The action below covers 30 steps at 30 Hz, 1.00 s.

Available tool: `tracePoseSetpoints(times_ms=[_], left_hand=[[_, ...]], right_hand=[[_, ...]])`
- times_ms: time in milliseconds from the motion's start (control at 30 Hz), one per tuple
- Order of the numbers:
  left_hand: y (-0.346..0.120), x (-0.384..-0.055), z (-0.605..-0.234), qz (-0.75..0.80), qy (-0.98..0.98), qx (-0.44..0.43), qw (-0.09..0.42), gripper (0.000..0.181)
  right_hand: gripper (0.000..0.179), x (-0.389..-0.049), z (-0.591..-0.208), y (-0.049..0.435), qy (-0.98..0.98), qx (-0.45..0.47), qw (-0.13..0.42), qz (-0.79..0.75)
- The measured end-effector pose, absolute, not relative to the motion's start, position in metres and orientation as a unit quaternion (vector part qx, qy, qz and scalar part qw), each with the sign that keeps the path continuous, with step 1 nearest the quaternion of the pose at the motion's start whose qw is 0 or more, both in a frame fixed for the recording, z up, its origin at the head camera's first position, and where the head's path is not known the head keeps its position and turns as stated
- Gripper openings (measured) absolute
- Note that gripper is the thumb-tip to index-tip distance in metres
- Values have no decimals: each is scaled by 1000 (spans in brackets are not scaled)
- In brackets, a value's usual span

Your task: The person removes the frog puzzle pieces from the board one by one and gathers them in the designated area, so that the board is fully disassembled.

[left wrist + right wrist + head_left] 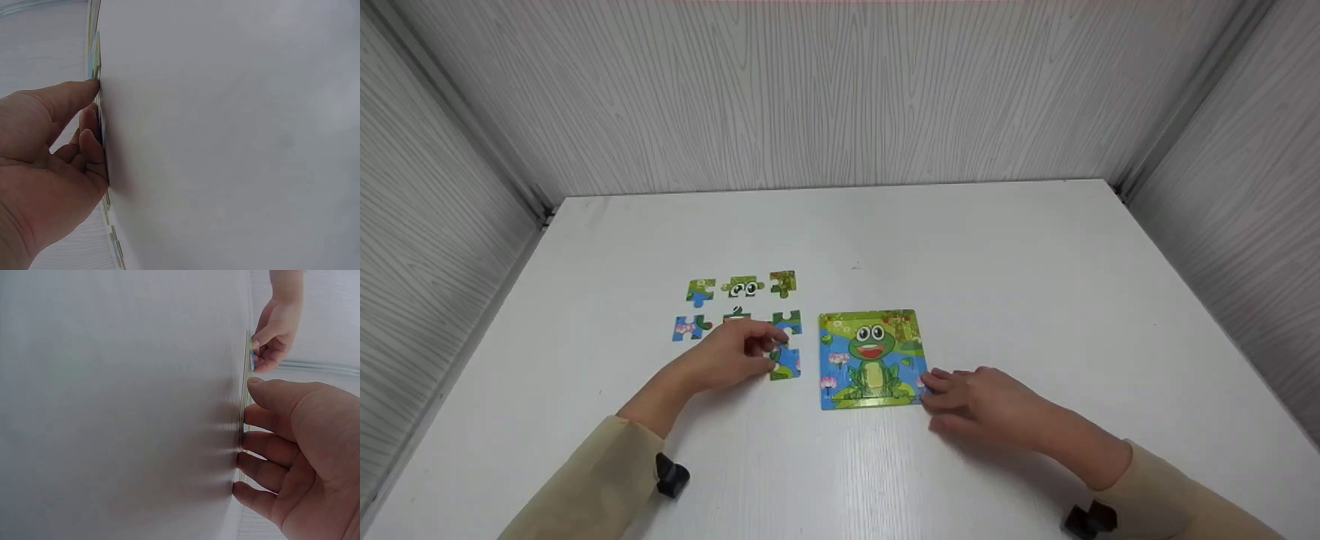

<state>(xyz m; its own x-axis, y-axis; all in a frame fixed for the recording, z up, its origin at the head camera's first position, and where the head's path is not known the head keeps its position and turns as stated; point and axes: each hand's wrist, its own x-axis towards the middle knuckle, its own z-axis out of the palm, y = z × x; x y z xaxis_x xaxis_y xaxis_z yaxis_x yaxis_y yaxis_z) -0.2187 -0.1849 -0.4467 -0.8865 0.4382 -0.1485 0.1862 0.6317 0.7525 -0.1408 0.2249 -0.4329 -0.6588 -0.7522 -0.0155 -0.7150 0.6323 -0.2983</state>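
Observation:
My left hand [733,354] pinches a jigsaw piece [787,364] with a green and blue print, thumb at its left side and a fingertip at its top. In the left wrist view, the thumb [84,87] lies against that piece, whose edge tilts up from the table. Just right of it lies a square puzzle board [872,360] printed with a green frog on a pond. The right hand [986,409] rests with loosely bent fingers at the board's lower right edge; in the right wrist view the fingertips [242,461] touch down along that edge.
Several loose pieces lie in rows around the left hand: one with eyes [743,287], a tree piece [784,283], a flower piece [688,328] and a blue-green piece [787,322]. The white table [997,255] is bordered by wood-grain panels [825,90].

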Motion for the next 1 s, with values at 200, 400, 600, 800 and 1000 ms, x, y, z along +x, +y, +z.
tracePoseSetpoints(times_ms=[200,400,600,800,1000], left_hand=[[-185,-219,-446,389,889,182,158,30],[-186,-218,-445,391,889,181,158,31],[-187,-217,-444,396,887,175,160,31],[-187,-216,-444,396,887,174,159,32],[-188,-217,-447,404,882,181,162,32]], right_hand=[[36,-141,-431,224,906,-393,82,-136],[36,-142,-432,224,907,-387,87,-142],[35,-142,-433,224,908,-388,83,-137],[34,-142,-435,225,905,-393,73,-143],[34,-142,-436,225,901,-397,69,-162]])
